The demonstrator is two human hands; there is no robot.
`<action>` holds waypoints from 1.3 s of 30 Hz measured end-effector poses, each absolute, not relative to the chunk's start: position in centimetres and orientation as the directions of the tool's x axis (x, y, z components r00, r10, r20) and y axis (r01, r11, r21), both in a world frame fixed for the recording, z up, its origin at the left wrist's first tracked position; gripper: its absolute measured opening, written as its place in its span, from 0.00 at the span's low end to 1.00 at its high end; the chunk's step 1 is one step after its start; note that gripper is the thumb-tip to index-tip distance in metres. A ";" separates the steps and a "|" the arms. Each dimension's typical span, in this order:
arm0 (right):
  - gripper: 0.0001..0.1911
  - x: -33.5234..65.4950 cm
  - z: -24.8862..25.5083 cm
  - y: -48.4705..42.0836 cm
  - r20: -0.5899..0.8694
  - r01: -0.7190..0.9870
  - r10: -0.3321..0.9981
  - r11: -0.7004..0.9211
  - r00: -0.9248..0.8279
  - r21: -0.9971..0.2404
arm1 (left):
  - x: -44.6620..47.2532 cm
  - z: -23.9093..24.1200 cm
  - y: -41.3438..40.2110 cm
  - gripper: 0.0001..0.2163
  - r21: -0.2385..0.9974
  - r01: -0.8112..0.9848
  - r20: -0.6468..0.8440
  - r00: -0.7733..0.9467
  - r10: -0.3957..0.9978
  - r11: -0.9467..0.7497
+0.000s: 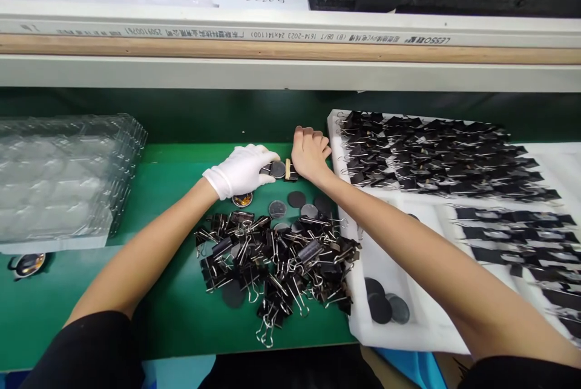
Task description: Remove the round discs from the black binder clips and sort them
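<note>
My left hand, in a white glove, is closed on a small round dark disc at its fingertips. My bare right hand is curled beside it, pinching a black binder clip against the disc. Both hands hover over the green mat, just behind a heap of black binder clips. Several loose round discs lie between the hands and the heap.
A white foam tray on the right holds rows of clipped pieces and a few discs. A stack of clear plastic blister trays sits at the left. A shelf edge overhangs at the back. A round shiny part lies far left.
</note>
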State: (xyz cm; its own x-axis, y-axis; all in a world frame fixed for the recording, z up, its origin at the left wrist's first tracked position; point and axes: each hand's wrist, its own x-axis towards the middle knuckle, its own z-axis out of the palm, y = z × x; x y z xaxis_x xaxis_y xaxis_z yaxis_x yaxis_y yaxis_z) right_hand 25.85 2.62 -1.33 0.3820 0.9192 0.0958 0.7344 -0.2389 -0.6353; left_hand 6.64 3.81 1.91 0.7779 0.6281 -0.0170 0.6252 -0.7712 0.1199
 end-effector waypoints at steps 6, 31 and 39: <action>0.27 25.9 -1.6 2.6 0.133 0.756 0.915 -0.225 0.381 -0.614 | 6.7 1.8 3.9 0.21 0.105 0.619 -0.027 0.784 0.620 -0.778; 0.34 26.8 5.8 -0.7 -0.057 0.192 0.995 -0.073 0.086 -0.979 | 5.7 5.6 2.3 0.26 0.701 0.505 -0.040 0.733 0.679 -0.503; 0.16 30.3 7.6 -11.2 0.079 0.247 0.986 0.114 -0.144 -0.962 | 7.0 10.4 -3.9 0.31 0.837 0.484 -0.227 0.732 0.643 -0.256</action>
State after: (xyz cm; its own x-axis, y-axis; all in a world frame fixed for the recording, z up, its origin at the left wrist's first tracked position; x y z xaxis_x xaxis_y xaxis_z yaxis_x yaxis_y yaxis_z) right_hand 30.34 -11.25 7.59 -0.1443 0.9864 0.0793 0.2474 0.1136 -0.9622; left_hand 7.01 -3.90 10.43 0.7318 0.6425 -0.2272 0.4845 -0.2559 0.8365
